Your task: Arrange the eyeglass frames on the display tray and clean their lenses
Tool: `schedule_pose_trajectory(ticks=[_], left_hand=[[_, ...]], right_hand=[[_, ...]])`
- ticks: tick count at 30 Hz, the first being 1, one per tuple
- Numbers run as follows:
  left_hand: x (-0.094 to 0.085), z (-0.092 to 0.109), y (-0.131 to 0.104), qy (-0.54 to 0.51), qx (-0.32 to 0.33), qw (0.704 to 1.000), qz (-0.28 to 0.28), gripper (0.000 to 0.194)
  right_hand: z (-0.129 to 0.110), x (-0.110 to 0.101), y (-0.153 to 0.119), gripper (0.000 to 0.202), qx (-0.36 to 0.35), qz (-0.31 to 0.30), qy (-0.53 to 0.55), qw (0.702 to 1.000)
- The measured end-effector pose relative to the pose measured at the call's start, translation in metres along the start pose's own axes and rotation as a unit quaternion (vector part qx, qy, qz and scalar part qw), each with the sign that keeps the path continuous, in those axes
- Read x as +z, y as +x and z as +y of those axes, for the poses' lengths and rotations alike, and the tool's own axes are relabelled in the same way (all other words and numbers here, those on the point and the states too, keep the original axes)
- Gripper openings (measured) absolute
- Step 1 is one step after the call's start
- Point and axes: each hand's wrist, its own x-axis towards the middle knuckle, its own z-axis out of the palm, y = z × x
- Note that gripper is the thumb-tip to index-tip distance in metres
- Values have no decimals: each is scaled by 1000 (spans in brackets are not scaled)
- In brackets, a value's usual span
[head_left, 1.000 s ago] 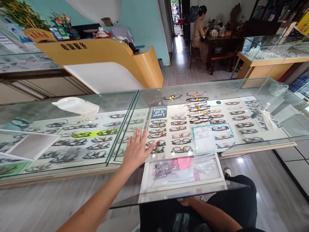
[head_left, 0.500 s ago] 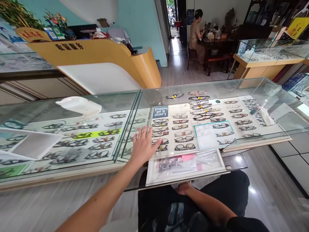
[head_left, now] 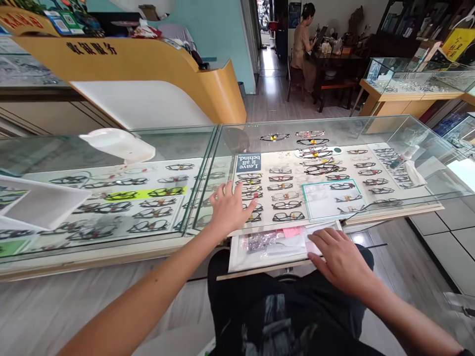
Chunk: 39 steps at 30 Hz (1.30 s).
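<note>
My left hand [head_left: 230, 207] rests on the glass top of the display case [head_left: 401, 216], fingers spread and holding nothing. Under the glass near it lie rows of eyeglass frames [head_left: 288, 216]. An open drawer [head_left: 233, 254] juts out below the case toward my lap. My right hand [head_left: 339, 257] hovers over the drawer's right side, palm down with loosely bent fingers and the thumb apart. Nothing shows in its grasp. In the drawer are clear plastic bags [head_left: 261, 242], white papers and a pink slip [head_left: 292, 231].
On the left glass top stand a white curved object [head_left: 118, 146] and an open white box [head_left: 48, 202]. A bottle [head_left: 406, 157] and white tissue [head_left: 413, 173] sit at the right. Behind are a yellow counter [head_left: 148, 64] and a person [head_left: 303, 47] seated at a table.
My right hand has risen from below the drawer front to above its right side. My left hand stays spread on the glass. The view has tilted slightly downward.
</note>
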Motion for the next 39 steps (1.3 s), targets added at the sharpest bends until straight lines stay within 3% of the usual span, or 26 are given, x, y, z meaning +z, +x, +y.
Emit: schedule_pose_trajectory(ticks=[3,8,11,15,18,21,27,39], left_hand=[[-10,-13,16,14,37,999,-27,84],[-20,-32,53,-27,129,991,-32,81],[-17,-33,68,-78,136,988,-16,64],[-12,-30,71,-115,82,990,26,45],[-11,-27,69,-100,3,993,67,42],[-11,-25,69,-88,-21,993,73,42],[-10,-23,71,-89,-20,994,66,39],[-11,-24,72,-89,-14,994,68,43]], right_hand=[[16,3,12,49,-4,-109,-53,993],[31,14,29,56,-48,-159,-63,984],[28,19,64,50,-68,-213,-86,971],[29,33,129,27,-47,-142,-140,979],[44,43,166,27,-54,-109,-162,979],[61,52,186,29,-73,-96,-170,978],[75,69,204,24,-87,-92,-169,978],[69,78,212,28,-41,-93,-145,984]])
